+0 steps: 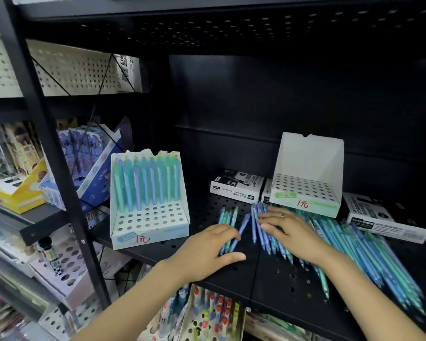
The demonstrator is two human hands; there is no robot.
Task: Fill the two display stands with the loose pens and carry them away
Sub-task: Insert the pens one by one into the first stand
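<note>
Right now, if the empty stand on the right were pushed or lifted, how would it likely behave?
The empty stand looks like thin white card, so probably light and easily slid. Its tall back panel with no pens in the holes suggests it could tip backward. It sits partly atop marker boxes, so it may rock.

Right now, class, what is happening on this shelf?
A person is gathering loose pens on a black shelf. The left hand grips a small bunch of pens; the right hand lies flat on the big pile. The left stand has only its back rows filled, and the right stand is empty.
</note>
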